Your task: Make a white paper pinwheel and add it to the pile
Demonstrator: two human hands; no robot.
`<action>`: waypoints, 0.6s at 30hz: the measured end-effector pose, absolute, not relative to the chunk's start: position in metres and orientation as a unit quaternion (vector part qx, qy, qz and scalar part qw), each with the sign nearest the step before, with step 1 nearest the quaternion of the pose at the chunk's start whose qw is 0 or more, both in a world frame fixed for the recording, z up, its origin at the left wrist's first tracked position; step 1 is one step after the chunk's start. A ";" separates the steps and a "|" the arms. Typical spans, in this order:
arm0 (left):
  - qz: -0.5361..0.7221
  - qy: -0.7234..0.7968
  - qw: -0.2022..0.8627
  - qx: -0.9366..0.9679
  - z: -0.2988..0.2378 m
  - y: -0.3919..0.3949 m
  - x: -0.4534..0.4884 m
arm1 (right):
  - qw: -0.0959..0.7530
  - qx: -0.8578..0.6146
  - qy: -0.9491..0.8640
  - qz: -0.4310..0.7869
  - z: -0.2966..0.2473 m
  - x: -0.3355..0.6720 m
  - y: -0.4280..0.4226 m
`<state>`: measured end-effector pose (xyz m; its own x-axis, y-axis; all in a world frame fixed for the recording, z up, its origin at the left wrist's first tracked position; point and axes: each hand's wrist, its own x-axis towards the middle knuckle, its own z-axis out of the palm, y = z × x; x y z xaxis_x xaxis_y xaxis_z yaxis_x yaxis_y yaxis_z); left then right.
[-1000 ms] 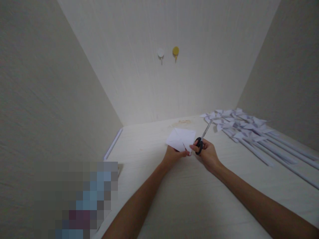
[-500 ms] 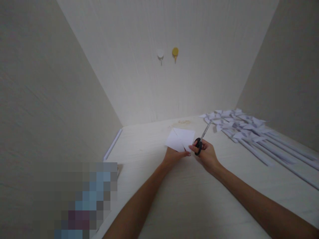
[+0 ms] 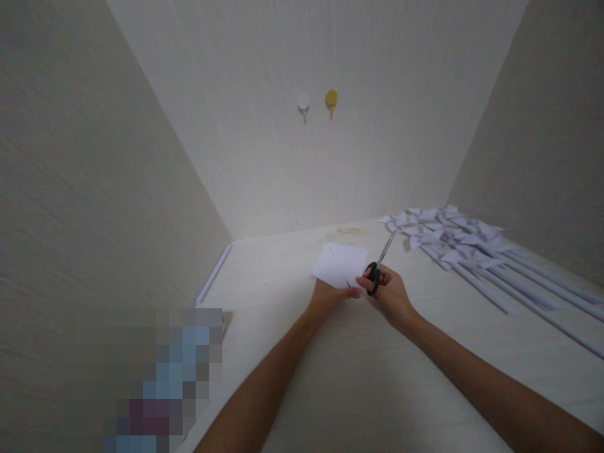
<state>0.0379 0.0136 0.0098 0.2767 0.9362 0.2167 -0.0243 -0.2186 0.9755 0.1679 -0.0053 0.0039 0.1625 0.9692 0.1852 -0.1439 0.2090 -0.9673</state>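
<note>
Scissors (image 3: 377,277) + R hand (image 3: 389,292) shifted a touch left vs. 1 s ago; pinwheels (image 3: 472,258) unmoved. Pixelated block (image 3: 165,377) lower L hides whatever's there, can't read it.

Edges: table (image 3: 283,283) back edge meets wall (image 3: 264,157) just past the paper (image 3: 342,261); side walls hem both sides. Tabletop runs L from paper to a white roll (image 3: 214,275) lying along the L edge. R side is taken up by pinwheels, heads overlapping, w/ paper sticks (image 3: 484,289) toward the near R. White hook (image 3: 302,100) + yellow hook (image 3: 331,97) up on wall.

Hands: L hand (image 3: 330,292) pinches paper at its near edge, thumb on top, by a slit near the R corner. R hand closed round scissors' black handles, blades together, tip aimed up-right, off the paper. R fingertips at paper's R corner; can't tell if touching.
</note>
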 end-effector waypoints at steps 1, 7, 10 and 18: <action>0.476 0.373 0.504 0.617 0.010 0.013 0.038 | 0.623 -0.442 -0.467 0.446 0.005 0.168 -0.005; 0.504 0.360 0.641 0.453 0.012 0.017 0.033 | 0.620 -0.431 -0.474 0.452 0.008 0.178 -0.001; 0.547 0.351 0.668 0.362 0.013 0.023 0.029 | 0.594 -0.435 -0.489 0.467 0.008 0.183 0.002; 0.512 0.367 0.660 0.409 0.008 0.024 0.028 | 0.636 -0.464 -0.437 0.435 0.004 0.190 0.008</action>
<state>0.0283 0.0243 0.0075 0.2057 0.9765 -0.0649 -0.3763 0.1401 0.9158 0.1898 0.0082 0.0045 0.2394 0.9589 0.1525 -0.1484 0.1913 -0.9702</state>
